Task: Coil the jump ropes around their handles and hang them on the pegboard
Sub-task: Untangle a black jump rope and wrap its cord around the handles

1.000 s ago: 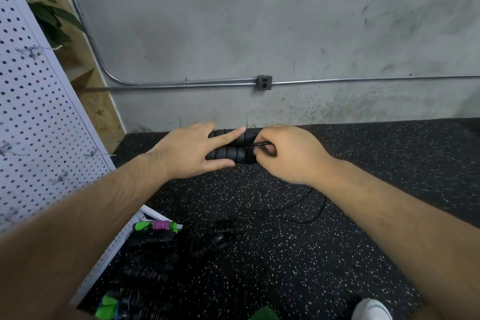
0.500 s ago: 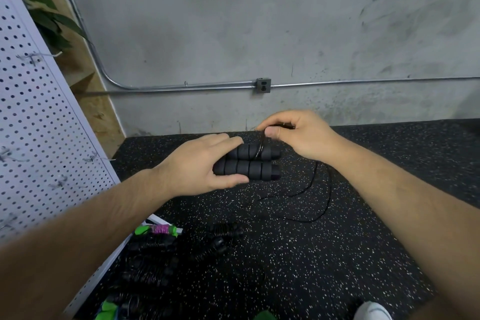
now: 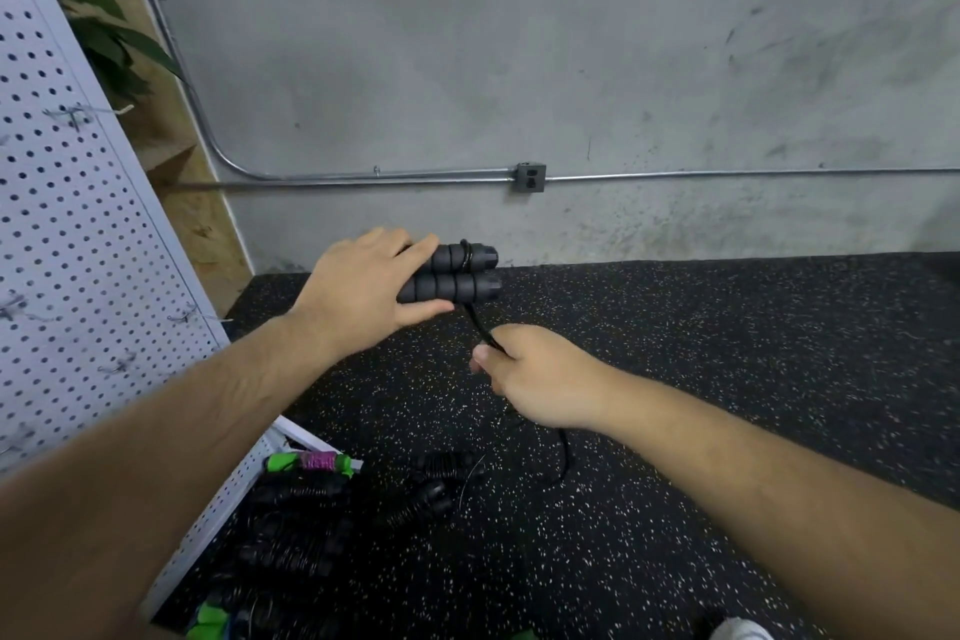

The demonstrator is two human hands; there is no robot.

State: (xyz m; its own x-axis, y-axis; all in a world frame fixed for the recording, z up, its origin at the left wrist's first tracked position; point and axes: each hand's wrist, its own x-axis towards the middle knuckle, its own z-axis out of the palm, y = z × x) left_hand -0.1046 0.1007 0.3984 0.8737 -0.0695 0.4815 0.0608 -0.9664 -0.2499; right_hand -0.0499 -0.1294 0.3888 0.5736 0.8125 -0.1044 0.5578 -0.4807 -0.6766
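Two-handed job right now: gripping both black handles (image 3: 457, 273) together in the left hand (image 3: 363, 286), pinching the cord (image 3: 480, 327) in the clenched right hand (image 3: 530, 374) just below and right of it. Probably risking the wrap slipping off the handle ends by letting tension drop. Losing the slack under the right hand; struggling to count the ropes (image 3: 311, 499) below the left forearm.

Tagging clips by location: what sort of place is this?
Probably a gym storage corner: speckled rubber floor, a pegboard with hooks, and jump ropes piled at its foot.
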